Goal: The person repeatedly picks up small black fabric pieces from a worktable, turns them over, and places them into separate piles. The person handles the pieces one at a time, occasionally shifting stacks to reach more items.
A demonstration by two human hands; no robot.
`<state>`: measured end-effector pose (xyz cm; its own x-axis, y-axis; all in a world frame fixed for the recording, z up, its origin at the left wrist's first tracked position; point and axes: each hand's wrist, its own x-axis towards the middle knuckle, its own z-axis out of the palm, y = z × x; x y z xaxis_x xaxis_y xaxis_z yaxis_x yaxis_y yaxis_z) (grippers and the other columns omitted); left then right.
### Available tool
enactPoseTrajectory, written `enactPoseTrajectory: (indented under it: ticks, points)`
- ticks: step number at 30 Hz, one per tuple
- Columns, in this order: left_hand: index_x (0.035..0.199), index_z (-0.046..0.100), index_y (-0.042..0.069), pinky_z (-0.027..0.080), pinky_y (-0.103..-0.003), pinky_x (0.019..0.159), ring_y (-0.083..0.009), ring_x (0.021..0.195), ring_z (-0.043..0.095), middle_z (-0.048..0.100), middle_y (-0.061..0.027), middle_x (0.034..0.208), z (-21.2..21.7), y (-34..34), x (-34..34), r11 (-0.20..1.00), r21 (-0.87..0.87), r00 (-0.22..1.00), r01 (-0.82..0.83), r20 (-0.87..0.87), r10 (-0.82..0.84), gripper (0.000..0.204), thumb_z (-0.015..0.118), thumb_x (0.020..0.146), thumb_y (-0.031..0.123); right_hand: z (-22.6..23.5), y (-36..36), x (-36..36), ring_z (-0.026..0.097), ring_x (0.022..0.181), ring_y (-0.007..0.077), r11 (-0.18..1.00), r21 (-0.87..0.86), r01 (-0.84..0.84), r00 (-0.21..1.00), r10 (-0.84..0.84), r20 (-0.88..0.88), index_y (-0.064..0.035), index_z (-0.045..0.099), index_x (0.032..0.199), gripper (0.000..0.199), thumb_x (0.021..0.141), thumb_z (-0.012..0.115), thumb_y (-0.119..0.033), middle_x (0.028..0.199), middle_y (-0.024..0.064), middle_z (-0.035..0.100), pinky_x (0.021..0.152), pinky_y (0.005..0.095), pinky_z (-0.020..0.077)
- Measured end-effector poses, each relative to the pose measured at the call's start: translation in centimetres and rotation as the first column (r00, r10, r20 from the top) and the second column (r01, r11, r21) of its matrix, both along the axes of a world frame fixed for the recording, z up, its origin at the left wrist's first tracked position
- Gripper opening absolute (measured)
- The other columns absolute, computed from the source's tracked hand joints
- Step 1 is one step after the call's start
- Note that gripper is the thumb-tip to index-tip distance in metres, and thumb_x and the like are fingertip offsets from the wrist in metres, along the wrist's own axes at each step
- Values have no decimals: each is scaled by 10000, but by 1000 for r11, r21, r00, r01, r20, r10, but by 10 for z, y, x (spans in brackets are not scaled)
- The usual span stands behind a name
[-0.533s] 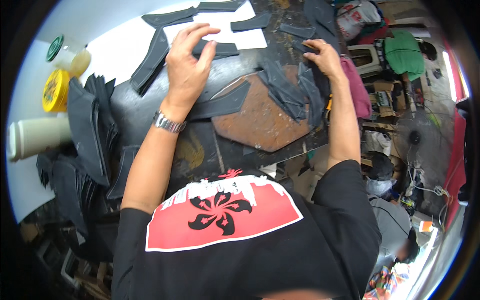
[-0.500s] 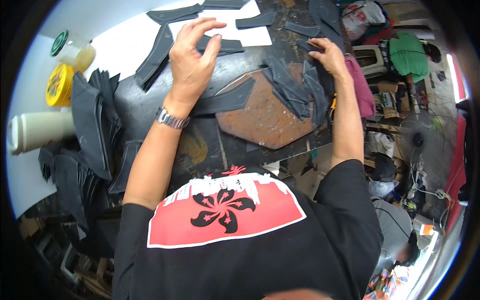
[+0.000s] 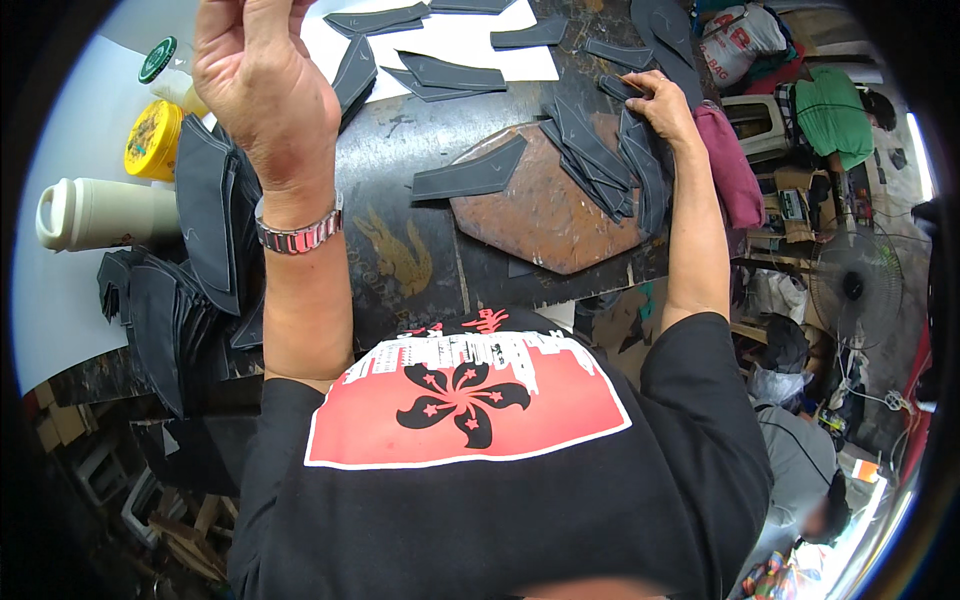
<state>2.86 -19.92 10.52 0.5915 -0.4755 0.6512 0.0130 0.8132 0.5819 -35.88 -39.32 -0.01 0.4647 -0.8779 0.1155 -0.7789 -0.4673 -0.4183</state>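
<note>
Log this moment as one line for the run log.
left hand: raised, nothing visibly held | right hand: on dark cut pieces | brown board underneath

Left hand: your left hand (image 3: 262, 90) is raised above the worktop (image 3: 400, 240), fingers curled; whether it holds anything cannot be told.
Right hand: your right hand (image 3: 665, 100) rests on the fanned dark cut pieces (image 3: 600, 160), fingertips touching the top one.
Board: those pieces lie on the brown board (image 3: 545, 215).
Left edge: stacked dark pieces (image 3: 200, 215), yellow tub (image 3: 152, 140), cream flask (image 3: 95, 213).
</note>
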Motion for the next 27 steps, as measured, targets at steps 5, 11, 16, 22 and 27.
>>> enactPoseTrajectory:
  ticks: [5,11,16,22,27]
  points:
    - [1186,656,7,541,-264,874,-148,953,674,705,-115,1098,-34,-7,-3,988,134,988,75,-146,-56,222,586,976,36,-4,-3,-3,589,863,172,999,25,26,1000,-26,11,-53,707,1184,461,728,766,-31,1020,57,632,831,282,480]
    - [1092,728,60,490,-166,697,-24,802,608,700,29,913,-81,-7,-29,912,411,990,-1,127,-56,160,659,948,69,-6,0,0,625,1086,311,996,20,83,996,-82,-44,-88,719,1171,444,731,773,-61,1167,118,646,967,377,482]
    - [1048,745,83,550,-369,787,-260,843,693,716,-105,984,-96,1,-20,606,681,729,-411,645,-230,221,700,871,207,7,5,9,606,1131,310,992,26,127,977,-120,-174,-147,720,1191,429,766,754,-95,1216,119,608,988,393,471]
    - [1172,700,67,495,-421,957,-320,1132,608,666,-145,1159,-90,12,-25,520,629,437,-577,776,-454,384,726,862,292,49,24,44,627,1090,344,971,-123,205,939,-231,-254,-152,725,1168,312,867,666,-209,1138,146,641,955,411,485]
    - [1193,689,57,488,-424,969,-324,1151,600,642,-153,1210,-89,12,-23,518,617,430,-592,786,-444,419,737,851,295,54,67,126,602,772,100,996,-49,-72,904,86,419,-88,732,1134,224,946,616,-128,881,28,711,725,256,495]
